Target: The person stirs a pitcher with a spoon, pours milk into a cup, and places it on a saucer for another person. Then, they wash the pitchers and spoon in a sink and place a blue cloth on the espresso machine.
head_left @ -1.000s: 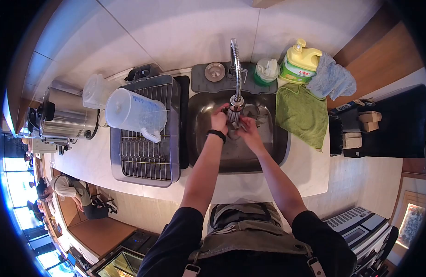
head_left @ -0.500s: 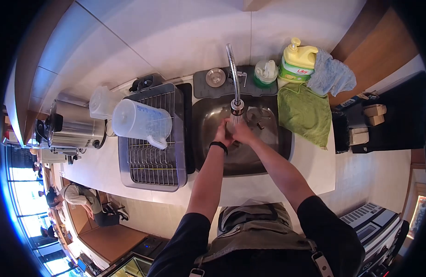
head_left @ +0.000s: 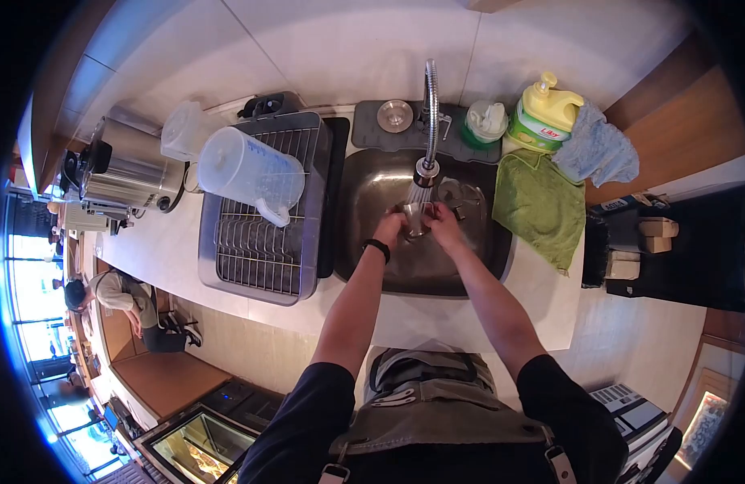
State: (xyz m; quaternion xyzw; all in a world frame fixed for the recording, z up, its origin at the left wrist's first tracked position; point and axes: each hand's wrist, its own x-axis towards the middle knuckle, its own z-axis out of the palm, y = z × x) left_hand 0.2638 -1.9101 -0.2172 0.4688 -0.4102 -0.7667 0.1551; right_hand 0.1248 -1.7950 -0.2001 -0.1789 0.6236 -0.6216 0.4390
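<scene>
Water streams from the spray head of the tap (head_left: pixel 426 167) into the steel sink (head_left: pixel 364 270). Under the stream is a small shiny metal cup (head_left: pixel 415 219), partly hidden by water and fingers. My left hand (head_left: pixel 391 229), with a black band at the wrist, grips its left side. On the other side the fingers of my right hand (head_left: pixel 445 229) are closed on it. A few small metal pieces (head_left: pixel 460 206) lie in the sink, right of my hands; I cannot make out their kind.
Left of the sink stands a dish rack (head_left: pixel 300 278) with a clear plastic jug (head_left: pixel 251 173) lying in it. A metal urn (head_left: pixel 130 165) is farther left. Right are a green cloth (head_left: pixel 538 206), yellow soap bottle (head_left: pixel 544 117) and blue cloth (head_left: pixel 596 147). Another person (head_left: pixel 130 302) bends over, far left.
My hands have moved slightly apart, and the metal cup now shows between them under the water. The whole view has shifted a little with my head.
</scene>
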